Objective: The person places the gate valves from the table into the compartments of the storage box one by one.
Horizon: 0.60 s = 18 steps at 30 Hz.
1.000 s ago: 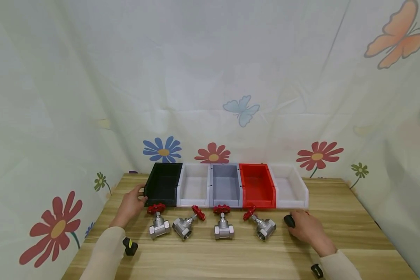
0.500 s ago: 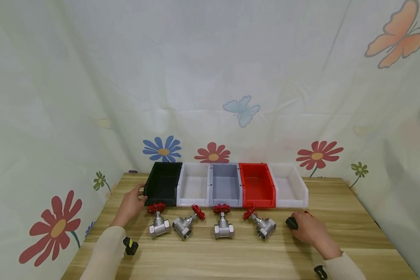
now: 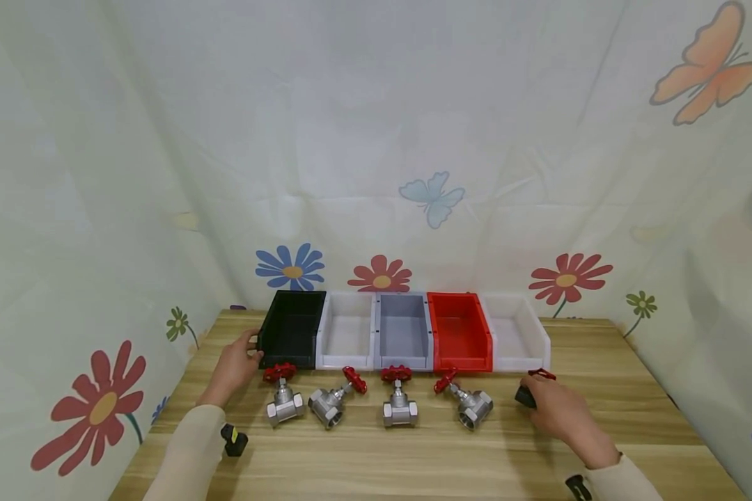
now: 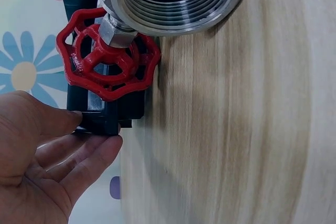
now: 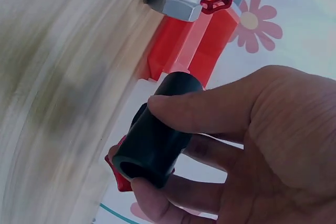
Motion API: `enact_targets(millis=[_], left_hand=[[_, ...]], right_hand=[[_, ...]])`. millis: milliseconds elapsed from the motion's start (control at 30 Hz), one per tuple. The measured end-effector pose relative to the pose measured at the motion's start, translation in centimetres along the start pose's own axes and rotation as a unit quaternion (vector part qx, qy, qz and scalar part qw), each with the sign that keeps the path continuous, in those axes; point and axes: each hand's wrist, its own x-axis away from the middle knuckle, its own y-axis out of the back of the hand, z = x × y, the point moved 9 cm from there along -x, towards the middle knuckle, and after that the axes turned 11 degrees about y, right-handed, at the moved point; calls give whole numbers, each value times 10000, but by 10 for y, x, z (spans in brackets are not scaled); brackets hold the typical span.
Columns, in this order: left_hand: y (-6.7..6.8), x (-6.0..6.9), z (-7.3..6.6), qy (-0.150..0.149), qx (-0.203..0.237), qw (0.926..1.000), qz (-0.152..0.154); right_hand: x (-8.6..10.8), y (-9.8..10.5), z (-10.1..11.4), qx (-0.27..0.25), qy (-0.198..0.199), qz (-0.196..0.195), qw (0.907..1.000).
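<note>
While your left fingers (image 4: 93, 167) are pinching black bin (image 3: 301, 358) at near-left edge, right fingers (image 5: 199, 188) are gripping dark valve (image 5: 157, 129) just in front of rightmost white bin (image 3: 521, 364); you're wanting firm, level hold, red handwheel (image 3: 542, 374) clearing rim.

Red handwheel (image 5: 123, 182) — mostly behind dark fitting (image 5: 153, 139), right wrist view

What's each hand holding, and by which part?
The right hand holds a dark valve by its tubular body; the left hand grips the black bin by its side, near the front.
</note>
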Motion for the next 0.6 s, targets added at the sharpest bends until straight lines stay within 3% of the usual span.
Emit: enact_targets(millis=[600], left_hand=[[-1, -1, 1, 9, 93, 9999, 63]], right_hand=[[-4, 22, 14, -44, 426, -454, 9981]])
